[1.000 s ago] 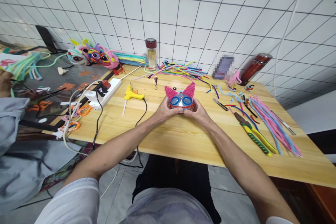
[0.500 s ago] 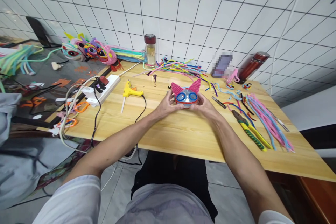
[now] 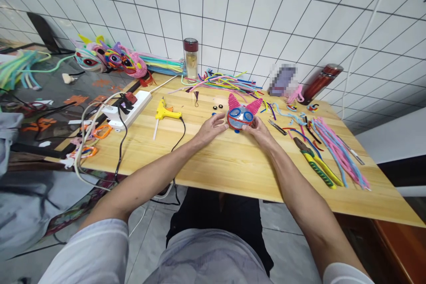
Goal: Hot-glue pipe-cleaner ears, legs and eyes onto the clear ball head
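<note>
Compared with half a second ago, the pink-eared figure (image 3: 240,117) is turned and slightly tilted, its blue rings sloping down toward the right; earlier it faced me squarely between both hands. The fingers of my right hand (image 3: 260,132) grip its lower right side, thumb in front. The fingers of my left hand (image 3: 209,129) are now spread at its left edge; I cannot tell whether the tips touch it. Both black eye pieces (image 3: 218,107) now show behind my left fingers, where one showed before. A blue piece (image 3: 237,132) is visible at the figure's lower edge.

Markings: any lettering on the yellow glue gun (image 3: 168,113) is too small to read; the upright phone (image 3: 282,80) is pixelated.

Clearance: the figure is at mid-depth on the tabletop (image 3: 226,168), well back from the front edge, with wood surface showing between. Leftward room extends to the glue gun's black cord (image 3: 181,135). On the right, the small snips (image 3: 277,127) are near my hand; the pliers (image 3: 314,162) lie farther out.
</note>
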Tool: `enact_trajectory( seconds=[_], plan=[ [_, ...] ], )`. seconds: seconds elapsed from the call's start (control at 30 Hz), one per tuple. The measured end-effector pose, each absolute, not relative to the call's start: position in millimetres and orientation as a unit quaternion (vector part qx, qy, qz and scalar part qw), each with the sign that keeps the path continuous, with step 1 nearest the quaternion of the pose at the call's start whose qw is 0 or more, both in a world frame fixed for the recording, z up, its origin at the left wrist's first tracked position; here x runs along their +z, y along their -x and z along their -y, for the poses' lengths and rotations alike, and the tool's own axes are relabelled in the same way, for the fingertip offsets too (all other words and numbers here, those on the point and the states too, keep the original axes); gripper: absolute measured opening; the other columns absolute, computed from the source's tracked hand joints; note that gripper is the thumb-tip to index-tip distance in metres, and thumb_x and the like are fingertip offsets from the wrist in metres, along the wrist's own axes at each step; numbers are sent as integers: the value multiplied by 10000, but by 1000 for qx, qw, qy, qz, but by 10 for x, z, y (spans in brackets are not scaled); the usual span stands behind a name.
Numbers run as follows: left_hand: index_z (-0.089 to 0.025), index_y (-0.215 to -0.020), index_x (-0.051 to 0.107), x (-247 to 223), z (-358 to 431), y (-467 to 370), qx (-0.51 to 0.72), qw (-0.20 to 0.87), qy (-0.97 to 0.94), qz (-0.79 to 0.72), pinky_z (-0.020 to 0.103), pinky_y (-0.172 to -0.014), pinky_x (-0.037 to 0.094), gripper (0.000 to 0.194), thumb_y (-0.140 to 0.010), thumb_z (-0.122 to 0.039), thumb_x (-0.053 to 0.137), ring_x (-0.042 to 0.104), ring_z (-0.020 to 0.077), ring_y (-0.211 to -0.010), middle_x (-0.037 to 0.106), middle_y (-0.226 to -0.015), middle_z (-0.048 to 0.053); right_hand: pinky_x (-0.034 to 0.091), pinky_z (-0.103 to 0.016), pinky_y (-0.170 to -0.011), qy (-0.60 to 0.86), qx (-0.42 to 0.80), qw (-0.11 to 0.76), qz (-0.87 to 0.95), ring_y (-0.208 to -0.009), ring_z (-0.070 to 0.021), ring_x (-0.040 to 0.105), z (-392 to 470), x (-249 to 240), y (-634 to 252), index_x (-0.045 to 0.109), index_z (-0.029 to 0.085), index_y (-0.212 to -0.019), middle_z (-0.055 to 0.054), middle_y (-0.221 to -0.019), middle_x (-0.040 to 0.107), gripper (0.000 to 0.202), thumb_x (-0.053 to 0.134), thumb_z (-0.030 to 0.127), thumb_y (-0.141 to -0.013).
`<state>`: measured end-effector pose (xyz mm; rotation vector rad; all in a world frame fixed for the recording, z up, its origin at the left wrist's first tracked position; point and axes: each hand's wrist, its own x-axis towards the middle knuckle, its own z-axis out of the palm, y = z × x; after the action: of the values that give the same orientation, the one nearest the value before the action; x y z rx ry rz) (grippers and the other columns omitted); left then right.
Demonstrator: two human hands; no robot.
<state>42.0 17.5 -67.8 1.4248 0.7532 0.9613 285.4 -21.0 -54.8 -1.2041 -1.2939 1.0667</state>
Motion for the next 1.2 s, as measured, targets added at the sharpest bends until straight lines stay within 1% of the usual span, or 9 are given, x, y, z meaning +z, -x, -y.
enact_trajectory(
  seconds=[0.2,0.3,0.4,0.5,0.73,0.9,1.0,1.1,1.2],
  plan=[
    [-154,-1475,585,-652,-145,-420,410,598,-632,-273,579,-1230,461,824,-804,-569,822,616,397,-1434,676,-1497,205,428,-562,-1264,496,440,499,559,-1372,-323,637,232,-530,-2821,626,259,-1283,-119,-1476,696,738,965,529,-686],
    [-159,-1486,582,-659,-150,-421,410,600,-629,-275,611,-1226,454,848,-788,-571,832,610,413,-1437,664,-1510,210,457,-552,-1240,492,440,499,561,-1357,-333,647,236,-511,-2825,624,246,-1302,-131,-1467,701,793,979,534,-654],
    [-182,-1471,603,-665,-153,-423,409,599,-632,-272,614,-1232,449,819,-788,-568,837,601,417,-1447,667,-1513,191,475,-537,-1225,491,442,500,560,-1340,-331,664,250,-483,-2826,606,244,-1340,-132,-1470,698,849,992,515,-635],
    [-204,-1446,625,-666,-148,-424,408,601,-633,-267,609,-1231,449,771,-795,-558,839,609,410,-1438,697,-1479,166,482,-521,-1222,498,439,499,557,-1338,-324,669,262,-465,-2824,608,244,-1335,-125,-1469,700,819,976,523,-659],
    [-218,-1429,610,-710,-155,-417,401,586,-638,-298,611,-1239,435,760,-790,-558,842,569,402,-1473,620,-1561,171,491,-538,-1211,483,436,507,565,-1345,-335,660,223,-496,-2835,627,255,-1364,-99,-1449,717,795,944,522,-686],
    [-221,-1534,474,-686,-190,-405,430,553,-613,-366,602,-1272,397,994,-706,-574,896,475,414,-1547,407,-1712,214,535,-538,-1142,480,441,494,575,-1255,-325,698,199,-499,-2860,622,241,-1387,-111,-1423,727,804,910,526,-691],
    [-235,-1579,423,-609,-249,-413,427,533,-622,-383,602,-1294,368,1092,-668,-558,930,407,424,-1589,337,-1749,217,524,-527,-1147,495,416,484,589,-1266,-314,684,179,-498,-2896,631,239,-1388,-106,-1420,726,786,881,530,-701],
    [-252,-1621,373,-521,-339,-465,410,517,-641,-392,615,-1312,327,1212,-605,-535,972,357,436,-1613,290,-1774,210,493,-524,-1175,536,358,473,600,-1320,-313,645,156,-473,-2936,642,258,-1406,-91,-1458,703,769,864,510,-715],
    [-201,-1667,289,-456,-442,-556,387,514,-658,-391,600,-1339,267,1363,-553,-529,1003,283,434,-1650,232,-1785,254,487,-549,-1170,613,276,452,586,-1330,-344,634,175,-355,-3019,666,257,-1405,-108,-1469,692,733,862,453,-727]
  ],
)
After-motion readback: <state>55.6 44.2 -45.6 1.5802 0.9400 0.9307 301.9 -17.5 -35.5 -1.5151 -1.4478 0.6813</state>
